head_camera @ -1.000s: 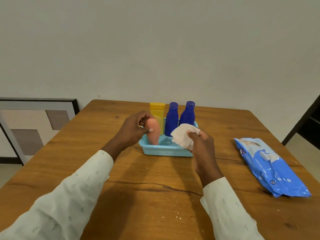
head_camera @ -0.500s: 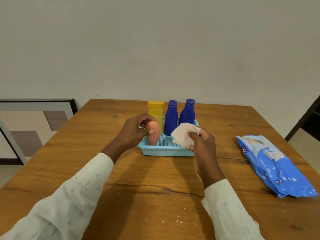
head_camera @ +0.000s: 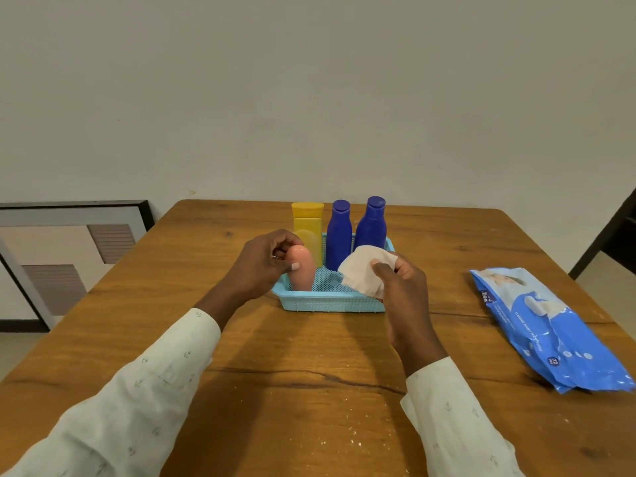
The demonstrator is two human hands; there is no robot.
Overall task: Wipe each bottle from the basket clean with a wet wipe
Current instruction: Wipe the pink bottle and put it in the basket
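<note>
A light blue mesh basket (head_camera: 323,304) sits mid-table. In it stand a yellow bottle (head_camera: 307,222), two dark blue bottles (head_camera: 338,235) (head_camera: 371,225) and a pink bottle (head_camera: 303,270) at the front left corner. My left hand (head_camera: 261,263) grips the top of the pink bottle, whose base is down inside the basket. Over the basket's right front corner, my right hand (head_camera: 402,287) pinches a crumpled white wet wipe (head_camera: 364,270).
A blue wet wipe pack (head_camera: 547,325) lies on the wooden table (head_camera: 309,390) to the right. A framed panel (head_camera: 69,256) leans by the wall on the left. A dark doorway edge shows at the far right.
The pink bottle has sunk lower into the basket under my left hand. My right hand with the wipe has barely shifted.
</note>
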